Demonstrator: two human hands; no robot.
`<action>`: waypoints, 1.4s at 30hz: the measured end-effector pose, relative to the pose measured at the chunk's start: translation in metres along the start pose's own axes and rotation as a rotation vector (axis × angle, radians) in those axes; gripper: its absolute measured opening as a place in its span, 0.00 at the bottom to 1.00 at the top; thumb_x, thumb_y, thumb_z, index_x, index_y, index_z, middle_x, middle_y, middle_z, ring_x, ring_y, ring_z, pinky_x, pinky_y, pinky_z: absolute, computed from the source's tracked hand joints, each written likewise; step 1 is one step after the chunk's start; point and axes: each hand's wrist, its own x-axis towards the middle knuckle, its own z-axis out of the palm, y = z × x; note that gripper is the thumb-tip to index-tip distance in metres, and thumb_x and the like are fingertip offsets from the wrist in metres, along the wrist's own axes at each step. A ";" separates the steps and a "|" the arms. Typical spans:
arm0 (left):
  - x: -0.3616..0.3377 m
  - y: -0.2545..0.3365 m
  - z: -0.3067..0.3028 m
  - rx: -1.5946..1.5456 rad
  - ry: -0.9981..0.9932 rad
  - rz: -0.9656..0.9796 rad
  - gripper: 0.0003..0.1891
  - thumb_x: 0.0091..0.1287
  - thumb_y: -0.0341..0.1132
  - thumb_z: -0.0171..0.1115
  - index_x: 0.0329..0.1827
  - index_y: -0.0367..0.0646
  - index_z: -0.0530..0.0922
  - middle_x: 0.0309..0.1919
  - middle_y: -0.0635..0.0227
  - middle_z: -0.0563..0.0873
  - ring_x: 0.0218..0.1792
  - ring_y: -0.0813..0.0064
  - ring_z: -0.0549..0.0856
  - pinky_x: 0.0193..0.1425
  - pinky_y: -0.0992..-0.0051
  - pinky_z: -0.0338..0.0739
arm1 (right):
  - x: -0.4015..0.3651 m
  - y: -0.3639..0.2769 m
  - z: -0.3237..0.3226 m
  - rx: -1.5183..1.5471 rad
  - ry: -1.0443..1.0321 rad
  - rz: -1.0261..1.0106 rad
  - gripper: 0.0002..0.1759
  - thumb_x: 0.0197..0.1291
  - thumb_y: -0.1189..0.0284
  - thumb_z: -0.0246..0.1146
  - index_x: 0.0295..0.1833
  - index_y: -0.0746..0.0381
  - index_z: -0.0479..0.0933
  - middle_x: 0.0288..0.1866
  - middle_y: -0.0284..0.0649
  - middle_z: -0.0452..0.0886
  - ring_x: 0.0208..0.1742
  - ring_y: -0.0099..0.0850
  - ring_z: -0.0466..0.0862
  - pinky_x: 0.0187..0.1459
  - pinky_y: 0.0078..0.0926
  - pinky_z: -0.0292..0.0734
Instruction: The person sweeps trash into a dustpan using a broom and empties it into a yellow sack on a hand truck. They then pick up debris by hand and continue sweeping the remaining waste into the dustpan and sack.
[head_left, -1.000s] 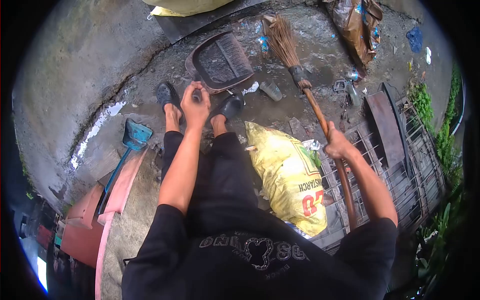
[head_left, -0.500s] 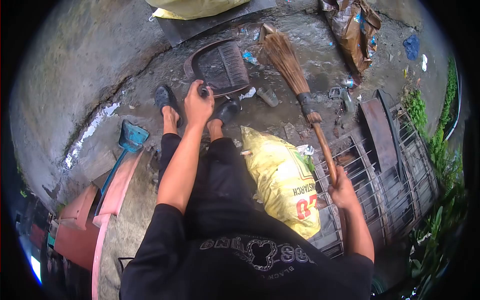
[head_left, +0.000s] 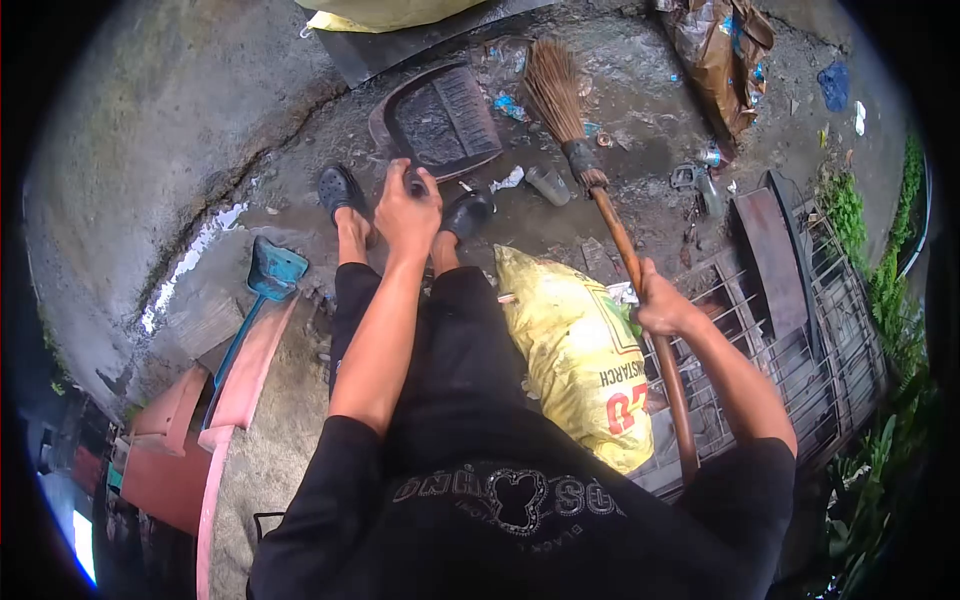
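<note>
My left hand (head_left: 408,212) is closed around the handle of a dark, worn dustpan (head_left: 384,128), which lies low over the wet ground in front of my feet. My right hand (head_left: 662,303) grips the wooden stick of a stiff-bristled broom (head_left: 617,232). The broom's bristles point away from me, to the right of the dustpan and apart from it. Between the two lie blue and white plastic scraps (head_left: 510,107). A clear plastic cup (head_left: 548,186) rests on the ground below the bristles.
A full yellow sack (head_left: 570,345) stands right of my legs, beside a metal grate (head_left: 745,350). A crumpled brown bag (head_left: 712,70) lies at the upper right. To the left, a blue long-handled dustpan (head_left: 274,268) leans by a pink ledge (head_left: 250,370).
My right hand has moved forward and slightly left with the broom, and the bristles have shifted farther from me. My left hand stays on the dustpan's handle.
</note>
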 end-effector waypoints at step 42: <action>0.014 0.000 0.009 -0.054 -0.130 0.206 0.16 0.47 0.34 0.63 0.40 0.42 0.76 0.39 0.55 0.81 0.40 0.56 0.81 0.42 0.63 0.76 | -0.062 0.028 0.040 0.191 -0.264 0.003 0.23 0.40 0.81 0.56 0.47 0.70 0.60 0.25 0.47 0.71 0.24 0.36 0.76 0.25 0.29 0.71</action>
